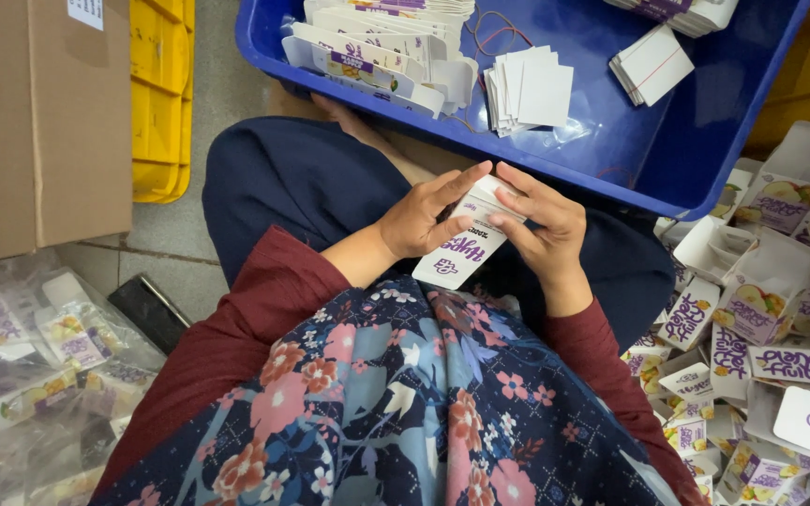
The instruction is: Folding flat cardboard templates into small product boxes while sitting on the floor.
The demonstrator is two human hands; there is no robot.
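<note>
My flowered top point(396, 403) with its dark red sleeves is filling the space just under my hands, closest to my eyes. Beyond my fingertips a big blue plastic bin point(667, 141) is sitting against my knees, holding rows of flat printed cartons point(367, 47) and a stack of plain white cards point(527, 89). Far off past my left hand a brown cardboard box point(39, 122) is standing beside a yellow crate point(163, 94). Below and outside my left elbow a clear plastic bag point(39, 365) of packed cartons is lying on the floor. Past my right hand a heap of folded-up small boxes point(761, 309), white with purple and fruit pictures, is piling up. Between my hands, over my lap, I am holding a small white and purple carton point(466, 245), tilted with its far end under my fingers. My left hand point(419, 220) is gripping its left edge, fingers stretched over the top flap. My right hand point(546, 230) is curling around the right side, fingertips pressing down on the same flap.
</note>
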